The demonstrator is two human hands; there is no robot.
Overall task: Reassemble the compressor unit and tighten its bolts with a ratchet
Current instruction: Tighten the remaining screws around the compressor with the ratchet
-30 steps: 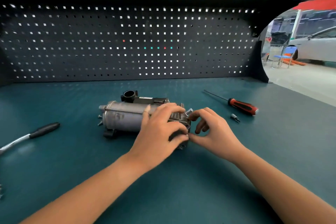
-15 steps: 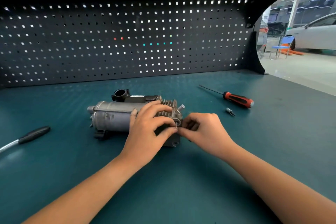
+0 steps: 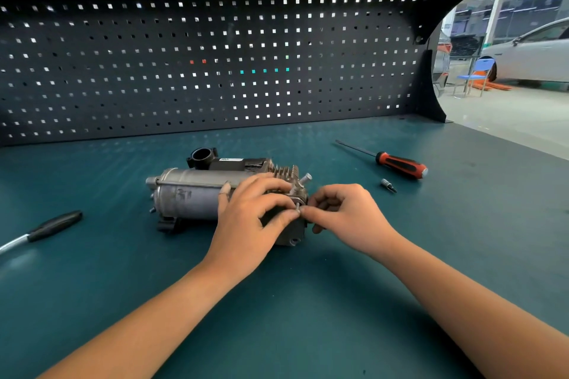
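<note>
Head camera looks down on the compressor (image 3: 191,194), lying on its side on the surface (image 3: 277,317). Left hand (image 3: 249,218) curls over its finned end, gripping it; right hand (image 3: 348,215) pinches a bolt (image 3: 297,207) at that end. Ratchet (image 3: 46,228) lies far left, screwdriver (image 3: 400,164) back right, both untouched.

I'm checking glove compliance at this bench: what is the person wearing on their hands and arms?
Nothing visible. The left hand and right hand are bare, without gloves. The left forearm and right forearm are uncovered down to the picture's edge, so no sleeve shows. No watch or bracelet is visible at either wrist.
</note>
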